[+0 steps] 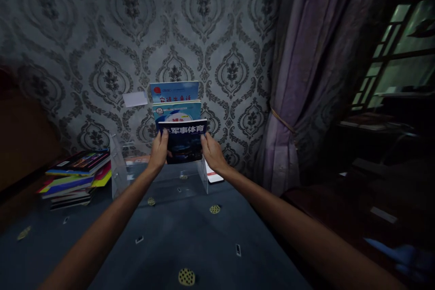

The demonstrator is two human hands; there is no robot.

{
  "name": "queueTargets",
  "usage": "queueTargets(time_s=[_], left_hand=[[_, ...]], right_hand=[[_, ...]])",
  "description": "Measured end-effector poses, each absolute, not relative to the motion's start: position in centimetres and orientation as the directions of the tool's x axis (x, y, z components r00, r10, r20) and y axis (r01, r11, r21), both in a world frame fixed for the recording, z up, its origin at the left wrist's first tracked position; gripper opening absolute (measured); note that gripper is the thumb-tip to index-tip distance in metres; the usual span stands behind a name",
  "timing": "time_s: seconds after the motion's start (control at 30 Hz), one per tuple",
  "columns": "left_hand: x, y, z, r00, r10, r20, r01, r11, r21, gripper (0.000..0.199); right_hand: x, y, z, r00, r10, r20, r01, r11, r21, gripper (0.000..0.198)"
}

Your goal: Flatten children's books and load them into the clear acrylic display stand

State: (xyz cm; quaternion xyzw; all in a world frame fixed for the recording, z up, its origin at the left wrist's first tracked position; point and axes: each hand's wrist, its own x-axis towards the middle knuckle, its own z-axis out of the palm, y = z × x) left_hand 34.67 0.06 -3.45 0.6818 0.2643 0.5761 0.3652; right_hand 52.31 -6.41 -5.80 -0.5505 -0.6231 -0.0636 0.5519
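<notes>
Between both hands I hold a dark blue book (pixel 185 145) with pale lettering along its top. My left hand (pixel 158 148) grips its left edge, thumb on the cover. My right hand (pixel 212 152) grips the right edge the same way. Directly behind it stand a light blue book (pixel 193 108) and, farther back and higher, another blue book (pixel 186 88) with red lettering. They rise in tiers at a clear acrylic stand (pixel 118 167). The held book hides their lower parts, and whether it touches the stand I cannot tell.
Left of the stand lies a messy pile of books (pixel 79 163). A white and red item (pixel 214 174) lies by the stand's right side. The blue-grey tabletop (pixel 163 235) meets a patterned wall (pixel 204 9). A tied purple curtain (pixel 288 99) hangs at right.
</notes>
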Motion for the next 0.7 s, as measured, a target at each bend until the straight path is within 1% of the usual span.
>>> queueTargets(time_s=[0.13, 0.23, 0.3, 0.37, 0.43, 0.47, 0.53, 0.7], left_hand=[[35.0, 0.7, -4.2, 0.213, 0.791, 0.574, -0.002, -0.587, 0.809, 0.065], [34.5, 1.0, -4.7, 0.224, 0.774, 0.593, 0.216, -0.633, 0.744, 0.052], [33.9, 1.0, -5.0, 0.239, 0.737, 0.632, 0.389, -0.669, 0.634, 0.037], [33.1, 0.8, -5.2, 0.275, 0.706, 0.652, 0.563, -0.668, 0.486, 0.024], [32.6, 0.6, -5.5, 0.312, 0.703, 0.639, 0.711, -0.619, 0.334, 0.021], [32.5, 0.5, -5.7, 0.321, 0.711, 0.625, 0.758, -0.589, 0.280, 0.021], [32.4, 0.4, -6.0, 0.322, 0.734, 0.598, 0.792, -0.555, 0.254, 0.021], [33.1, 0.0, -6.6, 0.305, 0.777, 0.551, 0.823, -0.506, 0.258, 0.012]], right_hand=[[52.8, -5.8, -6.4, 0.233, 0.647, 0.726, 0.761, 0.343, -0.550, 0.027], [53.2, -5.2, -7.0, 0.240, 0.668, 0.704, 0.778, 0.301, -0.552, 0.028], [53.4, -4.8, -7.4, 0.247, 0.664, 0.706, 0.788, 0.286, -0.545, 0.025], [53.6, -4.5, -7.9, 0.266, 0.645, 0.716, 0.792, 0.277, -0.544, 0.022], [53.6, -4.4, -8.4, 0.295, 0.619, 0.728, 0.791, 0.269, -0.550, 0.021], [53.5, -4.3, -8.6, 0.310, 0.606, 0.733, 0.788, 0.267, -0.555, 0.021], [53.3, -4.3, -9.1, 0.341, 0.580, 0.740, 0.780, 0.265, -0.567, 0.022], [52.3, -3.8, -10.4, 0.496, 0.473, 0.728, 0.682, 0.306, -0.664, 0.036]])
